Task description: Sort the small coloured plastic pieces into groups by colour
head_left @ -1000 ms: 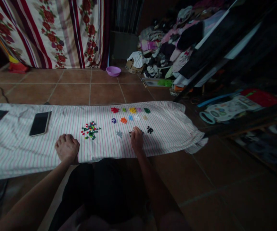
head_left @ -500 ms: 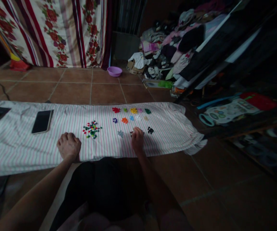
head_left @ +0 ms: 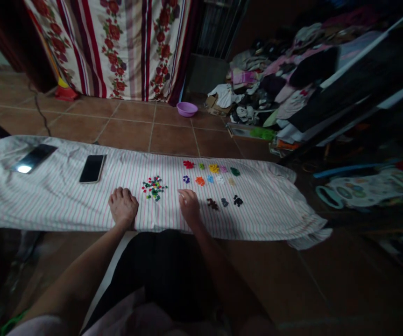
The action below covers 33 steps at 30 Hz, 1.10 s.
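My left hand (head_left: 123,206) rests palm down on the striped cloth (head_left: 64,205), its fingers lying on the fabric beside a mixed pile of small red, green and yellow pieces (head_left: 154,187). My right hand (head_left: 189,206) is over the cloth between that pile and the brown pieces (head_left: 212,204), thumb and forefinger pinched. Whatever is at its fingertips is too small to name. Dark grey pieces (head_left: 224,202) and black pieces (head_left: 238,200) lie to its right. Beyond it are small colour heaps, among them red (head_left: 188,164), purple (head_left: 186,179), orange (head_left: 200,181) and yellow (head_left: 214,168).
A phone (head_left: 92,169) and a second dark phone-like device (head_left: 35,158) lie on the cloth at the left. On the tiled floor behind stand a purple basin (head_left: 187,109) and a heap of clothes (head_left: 257,86). A flowered curtain (head_left: 127,46) hangs at the back.
My right hand has moved left from the brown pieces, uncovering them, and now hides the light grey heap. My left hand stays on the cloth. The camera view has turned left.
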Motion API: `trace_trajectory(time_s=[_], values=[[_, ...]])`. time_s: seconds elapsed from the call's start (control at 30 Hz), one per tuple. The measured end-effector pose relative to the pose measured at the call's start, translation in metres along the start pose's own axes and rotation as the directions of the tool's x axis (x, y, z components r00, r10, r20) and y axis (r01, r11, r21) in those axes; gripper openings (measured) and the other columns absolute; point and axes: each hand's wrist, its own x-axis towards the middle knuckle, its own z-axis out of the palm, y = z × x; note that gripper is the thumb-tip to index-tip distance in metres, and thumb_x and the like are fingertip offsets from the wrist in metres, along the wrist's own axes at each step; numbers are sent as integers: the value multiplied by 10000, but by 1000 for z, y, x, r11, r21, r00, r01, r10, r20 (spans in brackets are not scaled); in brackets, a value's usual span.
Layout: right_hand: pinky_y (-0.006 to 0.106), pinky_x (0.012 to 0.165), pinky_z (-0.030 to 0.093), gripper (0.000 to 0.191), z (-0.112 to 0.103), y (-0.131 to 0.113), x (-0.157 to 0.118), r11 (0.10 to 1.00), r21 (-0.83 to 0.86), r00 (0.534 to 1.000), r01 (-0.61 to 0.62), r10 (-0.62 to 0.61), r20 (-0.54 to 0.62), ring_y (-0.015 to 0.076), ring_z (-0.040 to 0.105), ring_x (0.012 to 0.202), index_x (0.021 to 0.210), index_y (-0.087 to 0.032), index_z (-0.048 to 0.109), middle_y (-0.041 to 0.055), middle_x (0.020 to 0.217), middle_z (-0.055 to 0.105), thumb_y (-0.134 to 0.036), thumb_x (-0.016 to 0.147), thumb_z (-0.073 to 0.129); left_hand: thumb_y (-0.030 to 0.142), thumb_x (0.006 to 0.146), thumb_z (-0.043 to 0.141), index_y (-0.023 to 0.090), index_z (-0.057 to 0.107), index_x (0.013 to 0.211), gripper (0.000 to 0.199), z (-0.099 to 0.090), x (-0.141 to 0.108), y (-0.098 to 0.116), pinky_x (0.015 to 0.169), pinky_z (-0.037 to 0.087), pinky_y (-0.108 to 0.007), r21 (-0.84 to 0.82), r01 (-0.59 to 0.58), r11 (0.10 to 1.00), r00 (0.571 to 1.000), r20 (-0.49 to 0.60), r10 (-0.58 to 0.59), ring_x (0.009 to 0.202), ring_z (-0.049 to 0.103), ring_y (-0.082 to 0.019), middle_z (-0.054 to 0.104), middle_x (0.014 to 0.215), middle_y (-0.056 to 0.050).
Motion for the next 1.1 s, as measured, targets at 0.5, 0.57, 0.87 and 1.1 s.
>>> trace_trajectory(time_s=[0.5, 0.57, 0.87, 1.1], values=[[310, 808, 501, 286, 60, -31, 19, 999, -15, 991, -38, 40, 128, 205, 607, 885, 1070, -209, 655, 78, 952, 626, -125, 845, 501, 247, 866, 360, 121, 576, 1061, 317, 3, 1, -1, 1026, 297, -454, 12, -22, 1000, 999, -34, 22, 1245, 428, -294, 541, 1256, -183], [303, 800, 497, 272, 59, -33, 17, 999, -31, 989, -39, 43, 143, 203, 610, 887, 1077, -206, 652, 79, 957, 628, -137, 861, 502, 249, 868, 361, 119, 576, 1060, 316, 4, 1, -1, 1023, 299, -455, 17, -26, 1000, 999, -33, 27, 1233, 438, -294, 546, 1246, -183], [252, 838, 456, 261, 47, -42, 19, 990, -114, 961, -79, 106, 257, 168, 595, 940, 1114, -205, 641, 57, 1004, 629, -165, 896, 503, 241, 867, 378, 130, 576, 1058, 296, 6, 0, -2, 1031, 301, -447, 37, -22, 999, 998, -52, 24, 1244, 437, -287, 547, 1255, -171], [273, 839, 452, 248, 51, -46, 18, 983, -152, 953, -99, 138, 271, 180, 585, 937, 1101, -216, 651, 73, 1039, 618, -191, 922, 481, 259, 871, 374, 133, 574, 1072, 310, 6, 0, -2, 1028, 301, -443, 34, -22, 999, 998, -57, 24, 1235, 442, -283, 544, 1257, -166]])
